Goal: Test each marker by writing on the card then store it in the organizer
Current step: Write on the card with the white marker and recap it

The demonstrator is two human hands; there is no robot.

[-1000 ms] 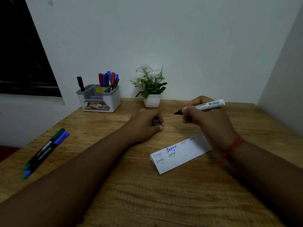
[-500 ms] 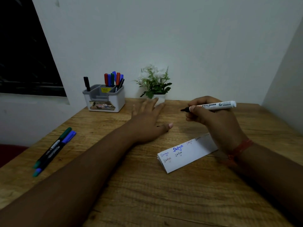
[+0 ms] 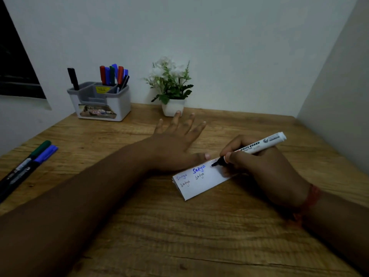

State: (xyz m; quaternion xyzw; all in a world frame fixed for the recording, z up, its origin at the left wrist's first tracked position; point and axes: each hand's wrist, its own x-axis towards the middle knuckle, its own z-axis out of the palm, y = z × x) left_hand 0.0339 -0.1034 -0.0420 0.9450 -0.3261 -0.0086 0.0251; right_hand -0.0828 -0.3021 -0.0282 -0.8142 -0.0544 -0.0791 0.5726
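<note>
Gripping a white marker (image 3: 257, 147) between curled fingers and thumb, the right hand (image 3: 257, 164) sits right of centre in the frame, the marker's black tip touching the upper edge of a folded white card (image 3: 201, 182). The card lies on the wooden table (image 3: 179, 236) just below centre, with a word already written on it several times in blue and dark ink. The left hand (image 3: 175, 146) lies flat on the table just above and left of the card, fingers straight and spread, holding nothing, its thumb at the card's upper edge. A red band (image 3: 311, 198) circles the right wrist. In the upper left of the frame a grey and white organizer (image 3: 103, 104) stands against the wall, with red, blue and green markers (image 3: 113, 75) upright in its back right compartment and one black marker (image 3: 72, 78) at its left end. A small potted plant (image 3: 171, 86) stands to its right. Two more markers, green (image 3: 30, 158) and blue (image 3: 36, 162), lie side by side at the left edge.
</note>
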